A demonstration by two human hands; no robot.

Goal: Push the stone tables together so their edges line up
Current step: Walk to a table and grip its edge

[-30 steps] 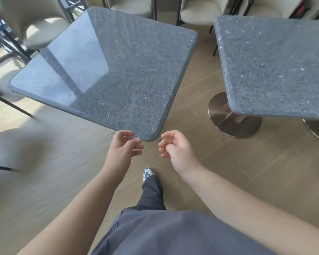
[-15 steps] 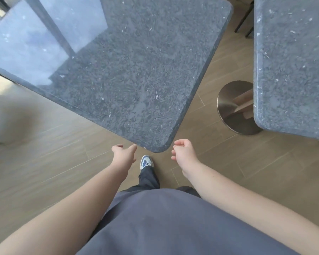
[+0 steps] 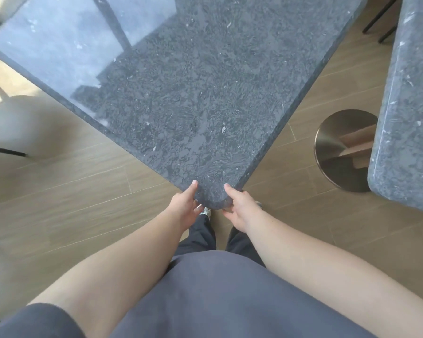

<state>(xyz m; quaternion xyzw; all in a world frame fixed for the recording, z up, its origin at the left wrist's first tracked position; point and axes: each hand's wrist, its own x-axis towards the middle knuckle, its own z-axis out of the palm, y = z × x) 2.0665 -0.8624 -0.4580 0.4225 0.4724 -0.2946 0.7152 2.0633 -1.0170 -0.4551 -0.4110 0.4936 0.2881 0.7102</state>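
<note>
Near table (image 3: pixel 193 93): dark speckled stone, turned diagonally, one rounded corner nearest
Left hand (image 3: pixel 183 208): clamped on that corner's left edge, thumb on top
Right hand (image 3: pixel 239 209): clamped on the corner's right edge, thumb on top
Second table (image 3: pixel 410 118): right, apart across bare wooden floor (image 3: pixel 83 196), round metal base (image 3: pixel 340 152) beneath

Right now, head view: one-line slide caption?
Both hands, left hand and right hand, grip the near stone table's corner; second stone table stands apart.

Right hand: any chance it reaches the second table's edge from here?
Probably yes, once it lets go: the right hand grips the near table corner, and only bare floor separates it from the second table.
</note>
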